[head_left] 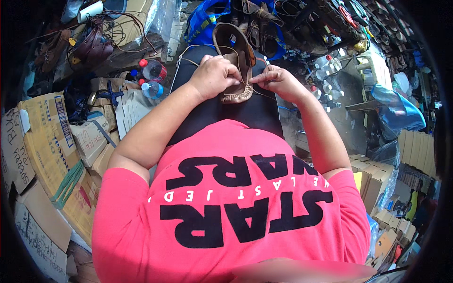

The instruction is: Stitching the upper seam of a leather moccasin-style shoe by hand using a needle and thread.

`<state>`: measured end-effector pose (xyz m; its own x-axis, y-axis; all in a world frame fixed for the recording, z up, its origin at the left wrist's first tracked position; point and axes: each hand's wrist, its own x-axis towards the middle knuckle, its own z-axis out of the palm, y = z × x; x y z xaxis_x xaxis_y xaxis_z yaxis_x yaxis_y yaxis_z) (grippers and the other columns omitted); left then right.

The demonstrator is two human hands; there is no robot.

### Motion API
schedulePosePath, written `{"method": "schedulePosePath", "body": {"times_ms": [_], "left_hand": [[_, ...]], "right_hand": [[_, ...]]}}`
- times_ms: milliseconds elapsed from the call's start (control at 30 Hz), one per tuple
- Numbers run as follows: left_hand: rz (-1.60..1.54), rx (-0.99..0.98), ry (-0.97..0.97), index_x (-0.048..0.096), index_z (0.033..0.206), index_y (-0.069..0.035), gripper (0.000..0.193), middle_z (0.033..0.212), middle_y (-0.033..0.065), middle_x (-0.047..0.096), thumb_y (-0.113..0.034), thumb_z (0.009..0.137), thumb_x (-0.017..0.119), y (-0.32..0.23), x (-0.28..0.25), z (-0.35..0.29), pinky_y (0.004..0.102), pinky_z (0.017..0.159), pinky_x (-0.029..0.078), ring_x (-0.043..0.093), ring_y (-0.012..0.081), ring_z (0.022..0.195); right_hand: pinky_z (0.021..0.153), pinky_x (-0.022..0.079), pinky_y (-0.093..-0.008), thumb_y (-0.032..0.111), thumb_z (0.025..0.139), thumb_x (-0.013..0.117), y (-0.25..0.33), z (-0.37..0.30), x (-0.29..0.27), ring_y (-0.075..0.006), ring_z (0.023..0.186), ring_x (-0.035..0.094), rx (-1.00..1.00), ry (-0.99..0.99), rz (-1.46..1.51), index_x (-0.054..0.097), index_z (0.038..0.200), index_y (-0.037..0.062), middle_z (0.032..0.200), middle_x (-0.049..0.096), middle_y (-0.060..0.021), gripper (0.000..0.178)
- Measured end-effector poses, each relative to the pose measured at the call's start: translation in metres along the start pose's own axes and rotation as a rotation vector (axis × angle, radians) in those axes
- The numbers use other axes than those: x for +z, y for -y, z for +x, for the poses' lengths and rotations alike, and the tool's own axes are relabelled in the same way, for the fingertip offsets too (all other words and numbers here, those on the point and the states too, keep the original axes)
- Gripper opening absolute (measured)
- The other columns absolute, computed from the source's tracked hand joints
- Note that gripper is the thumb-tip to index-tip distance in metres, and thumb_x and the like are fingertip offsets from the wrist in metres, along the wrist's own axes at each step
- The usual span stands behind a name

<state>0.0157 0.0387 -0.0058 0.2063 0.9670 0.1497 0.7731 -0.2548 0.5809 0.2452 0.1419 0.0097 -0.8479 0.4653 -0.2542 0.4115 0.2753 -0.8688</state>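
A brown leather moccasin (236, 97) lies across my dark-clad lap, its gathered toe seam towards me and its opening facing up. Over its left side, my left hand (214, 78) is closed, with thumb and fingertips pinched at a pale thread (241, 70) inside the shoe. The thread also loops out to the left, above that hand. At the right rim, my right hand (281, 82) is closed, its fingertips together against the seam. What those fingertips grip is too small to make out.
Capped plastic bottles (153, 89) stand to the left, and several more bottles (325, 70) to the right. Cardboard boxes (52, 137) are piled at the left. Beyond the shoe sits a blue bag (200, 21) beside more leather shoes (255, 33). Leather scraps and cords (94, 45) lie at the far left.
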Motion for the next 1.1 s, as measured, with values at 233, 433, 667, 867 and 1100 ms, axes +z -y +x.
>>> {"method": "schedulePosePath", "body": {"times_ms": [233,433,667,867,1100], "left_hand": [[0.057,-0.163,-0.067,0.072,0.084,-0.019,0.010,0.080,-0.0035,0.067,-0.022,0.075,0.073,-0.021,-0.001,-0.012,0.0386,0.088,0.032,0.055,0.0180,0.093],[-0.092,-0.290,0.032,0.069,0.086,-0.017,0.014,0.078,0.0004,0.067,-0.024,0.075,0.073,-0.026,0.007,-0.001,0.0408,0.086,0.033,0.058,0.0194,0.091],[0.127,-0.045,0.041,0.067,0.082,-0.014,0.007,0.083,0.0028,0.065,-0.020,0.079,0.069,-0.027,-0.014,-0.004,0.0415,0.080,0.036,0.056,0.0248,0.091],[0.124,-0.104,0.072,0.064,0.091,-0.013,0.008,0.084,0.0064,0.066,-0.016,0.085,0.061,-0.023,-0.010,-0.013,0.0440,0.077,0.042,0.059,0.0290,0.088],[0.083,-0.036,0.087,0.061,0.090,-0.014,0.007,0.081,0.0107,0.066,-0.017,0.089,0.055,-0.026,0.000,-0.005,0.0467,0.075,0.046,0.063,0.0315,0.085]], "right_hand": [[0.073,0.047,-0.0207,0.001,0.086,0.068,-0.004,-0.009,0.020,-0.0044,0.079,0.055,0.195,-0.115,0.358,0.069,0.114,0.0056,0.086,0.062,0.0044,0.029],[0.065,0.047,-0.0218,0.011,0.080,0.075,0.009,0.000,0.020,-0.0041,0.071,0.057,0.223,-0.169,0.249,0.072,0.099,0.0039,0.081,0.067,0.0010,0.020],[0.068,0.047,-0.0232,0.008,0.081,0.075,0.010,0.009,0.011,-0.0065,0.073,0.057,0.201,-0.094,0.081,0.067,0.084,0.0019,0.080,0.065,0.0013,0.011],[0.075,0.045,-0.0230,0.010,0.082,0.074,-0.018,-0.013,0.010,-0.0085,0.083,0.056,0.046,-0.206,0.213,0.065,0.088,0.0021,0.086,0.059,-0.0003,0.014],[0.074,0.046,-0.0294,0.014,0.080,0.073,0.018,-0.039,-0.019,-0.0174,0.085,0.057,-0.092,-0.340,-0.185,0.067,0.083,0.0033,0.087,0.056,-0.0056,0.013]]}}
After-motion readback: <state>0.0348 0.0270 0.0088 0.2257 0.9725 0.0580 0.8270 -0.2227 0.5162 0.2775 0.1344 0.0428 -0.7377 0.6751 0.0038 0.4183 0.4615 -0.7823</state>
